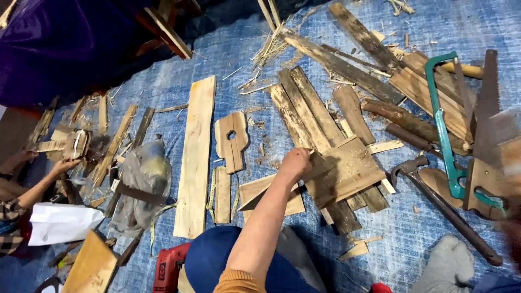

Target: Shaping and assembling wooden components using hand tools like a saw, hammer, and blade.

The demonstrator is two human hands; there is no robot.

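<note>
Blue woven tarpaulin (423,233) lies under everything. On it, among weathered planks, sits the squarish pale slatted wooden panel (347,171), its slats running lower-left to upper-right. Your left hand (296,161) is clenched on its left edge; I judge a splinter or slip likely. Your right hand isn't visible.

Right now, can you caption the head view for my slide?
A hand grips a weathered wooden panel on a blue tarp, beside a claw hammer and green hacksaw.
</note>
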